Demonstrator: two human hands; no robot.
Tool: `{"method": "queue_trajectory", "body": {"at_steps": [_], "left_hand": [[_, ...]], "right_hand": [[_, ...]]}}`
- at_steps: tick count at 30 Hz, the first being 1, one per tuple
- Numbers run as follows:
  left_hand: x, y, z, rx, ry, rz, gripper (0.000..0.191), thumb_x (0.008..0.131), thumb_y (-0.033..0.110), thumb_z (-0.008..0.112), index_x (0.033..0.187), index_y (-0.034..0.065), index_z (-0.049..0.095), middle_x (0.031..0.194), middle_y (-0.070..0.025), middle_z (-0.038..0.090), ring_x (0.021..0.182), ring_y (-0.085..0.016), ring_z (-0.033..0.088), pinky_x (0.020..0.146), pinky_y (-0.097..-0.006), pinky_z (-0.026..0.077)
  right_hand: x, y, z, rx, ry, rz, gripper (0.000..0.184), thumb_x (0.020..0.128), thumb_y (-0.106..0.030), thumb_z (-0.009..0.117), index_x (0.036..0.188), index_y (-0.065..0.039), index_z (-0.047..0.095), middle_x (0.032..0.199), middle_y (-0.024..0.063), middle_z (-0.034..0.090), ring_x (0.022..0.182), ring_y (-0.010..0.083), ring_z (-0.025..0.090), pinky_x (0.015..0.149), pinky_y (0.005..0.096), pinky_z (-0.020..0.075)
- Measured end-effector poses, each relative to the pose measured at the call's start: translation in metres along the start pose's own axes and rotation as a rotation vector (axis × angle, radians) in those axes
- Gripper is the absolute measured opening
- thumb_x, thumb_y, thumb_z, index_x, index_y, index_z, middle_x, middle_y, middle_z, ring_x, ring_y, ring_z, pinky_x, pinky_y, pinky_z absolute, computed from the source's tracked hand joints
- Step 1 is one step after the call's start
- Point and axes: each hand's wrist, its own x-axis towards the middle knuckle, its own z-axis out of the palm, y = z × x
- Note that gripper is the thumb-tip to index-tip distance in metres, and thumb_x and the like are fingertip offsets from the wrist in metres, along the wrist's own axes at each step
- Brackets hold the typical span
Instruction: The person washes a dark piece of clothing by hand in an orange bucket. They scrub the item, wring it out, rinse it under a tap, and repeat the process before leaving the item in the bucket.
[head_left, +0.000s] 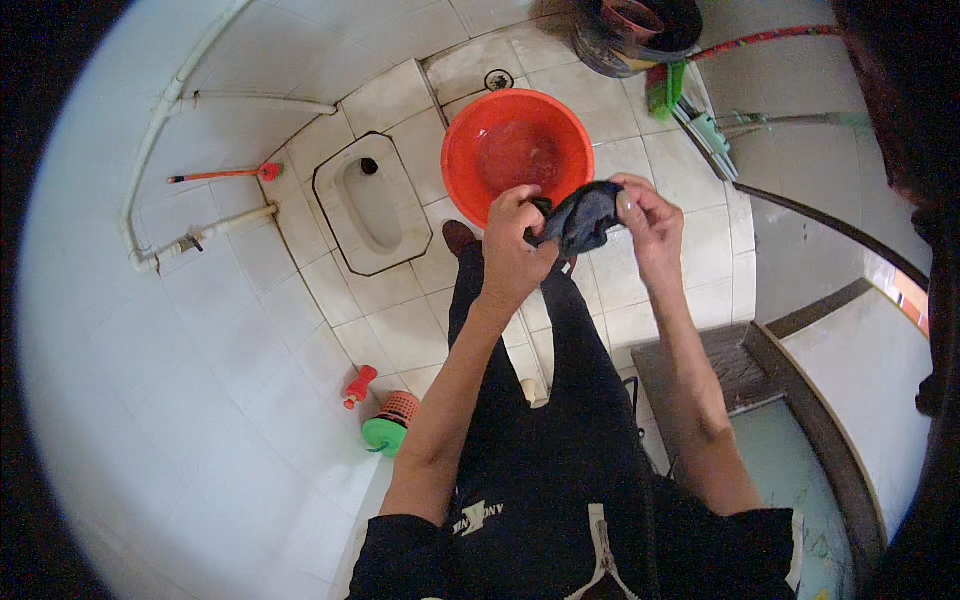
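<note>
Between my two hands hangs a small dark grey or black cloth item (581, 221), perhaps a sock. My left hand (517, 244) grips its bunched end with curled fingers. At the other end, my right hand (649, 225) pinches the edge between thumb and fingers. Beyond my hands a round red plastic basin (517, 112) stands on the floor near my feet, and the cloth partly overlaps its near rim in view. The basin appears to hold some water; whether anything lies in it is hard to tell.
A squat toilet (379, 202) is set in the tiled floor left of the basin. A floor drain (499, 79) lies beyond. A toilet brush (225, 175) and pipes (225, 225) line the left wall. Dark buckets (637, 37) and a green broom (664, 90) stand far right.
</note>
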Motion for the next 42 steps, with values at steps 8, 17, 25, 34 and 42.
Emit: {"method": "queue_trajectory", "body": {"at_steps": [8,17,25,34,42], "left_hand": [[0.001,0.066,-0.022,-0.172,-0.151,-0.151,0.024,0.062,-0.003,0.063,0.065,0.0036,0.04,0.062,-0.0088,0.049,0.057,-0.021,0.049,0.055,-0.0297,0.04],[0.012,0.095,-0.054,0.37,-0.113,-0.031,0.029,0.063,0.005,0.072,0.089,0.0035,0.06,0.088,-0.0176,0.059,0.08,-0.036,0.061,0.067,-0.0425,0.049],[0.042,0.108,-0.073,0.576,-0.308,0.063,0.019,0.064,0.008,0.071,0.081,0.0033,0.065,0.079,-0.016,0.061,0.073,-0.035,0.061,0.065,-0.0429,0.049],[0.055,0.124,-0.048,0.614,-0.168,-0.1,0.02,0.063,0.01,0.073,0.081,0.0025,0.066,0.082,-0.0169,0.064,0.075,-0.036,0.061,0.067,-0.0434,0.049],[0.044,0.109,-0.021,-0.071,0.016,-0.413,0.022,0.074,0.008,0.06,0.092,-0.0028,0.062,0.086,-0.0129,0.065,0.074,-0.022,0.06,0.069,-0.0349,0.046]], "right_hand": [[0.0,-0.035,-0.031,-0.181,-0.015,-0.155,0.02,0.088,-0.014,0.058,0.102,-0.002,0.067,0.104,0.0088,0.061,0.091,0.014,0.057,0.077,0.0258,0.0465],[-0.006,-0.083,-0.034,-0.526,0.035,-0.491,0.016,0.08,0.0,0.061,0.096,0.001,0.066,0.095,0.0135,0.063,0.08,0.0229,0.063,0.071,0.0294,0.0506],[0.002,-0.078,-0.044,-0.266,0.206,-0.178,0.019,0.086,-0.013,0.062,0.094,0.004,0.065,0.09,0.0069,0.062,0.06,0.0101,0.054,0.052,0.0234,0.0432],[-0.003,-0.071,-0.055,0.013,0.385,-0.005,0.02,0.08,-0.004,0.065,0.101,-0.001,0.064,0.094,0.0056,0.061,0.059,0.0078,0.056,0.047,0.0219,0.0444],[-0.036,-0.06,-0.017,-0.003,0.271,0.08,0.032,0.081,-0.002,0.063,0.111,-0.01,0.062,0.094,0.0,0.061,0.057,0.0051,0.052,0.046,0.0187,0.0412]]}}
